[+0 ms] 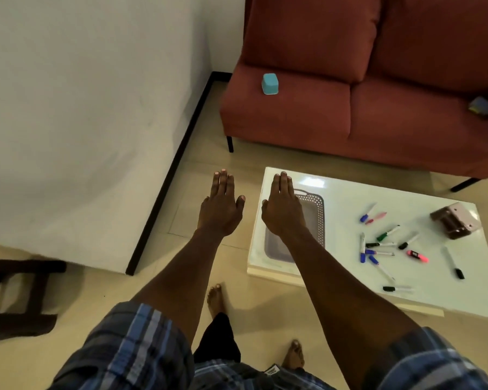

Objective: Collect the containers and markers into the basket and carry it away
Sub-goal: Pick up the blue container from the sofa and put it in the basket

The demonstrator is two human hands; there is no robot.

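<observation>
A grey perforated basket lies at the left end of a low white table. Several markers are scattered across the table's middle, among them a pink highlighter. At the table's far right lies a brown container. A turquoise container stands on the sofa's left seat, and a blue-yellow one lies at the sofa's right edge. My left hand is stretched out flat over the floor, empty. My right hand hovers flat over the basket's left part, empty, hiding some of it.
A red sofa stands behind the table. A white wall with a black skirting runs on the left. A dark wooden piece of furniture sits at the lower left. My bare feet stand on the beige tile floor.
</observation>
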